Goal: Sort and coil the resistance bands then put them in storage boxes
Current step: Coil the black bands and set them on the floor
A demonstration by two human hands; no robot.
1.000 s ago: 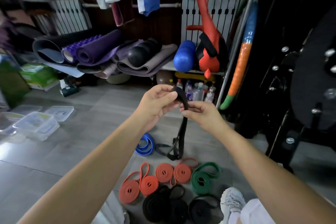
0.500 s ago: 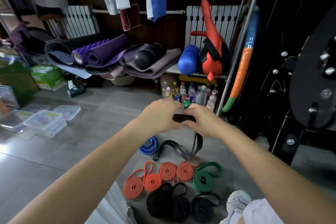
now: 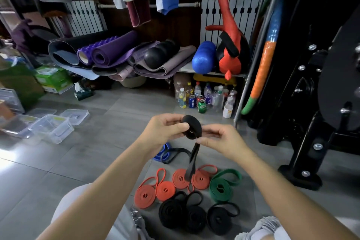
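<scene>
A blue foam roller (image 3: 203, 57) sits above bottles (image 3: 207, 91) and cans (image 3: 202, 106).

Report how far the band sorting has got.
Done: four orange bands, one green band and three black bands lie coiled, grouped by colour. In hand: left hand and right hand hold a half-coiled fourth black band, tail hanging. Left: finishing it, then filling the storage boxes.

Both arms outstretched, left hand (image 3: 164, 133) gripping coiled black band (image 3: 191, 125), right hand (image 3: 224, 140) seemingly pinching its tail
</scene>
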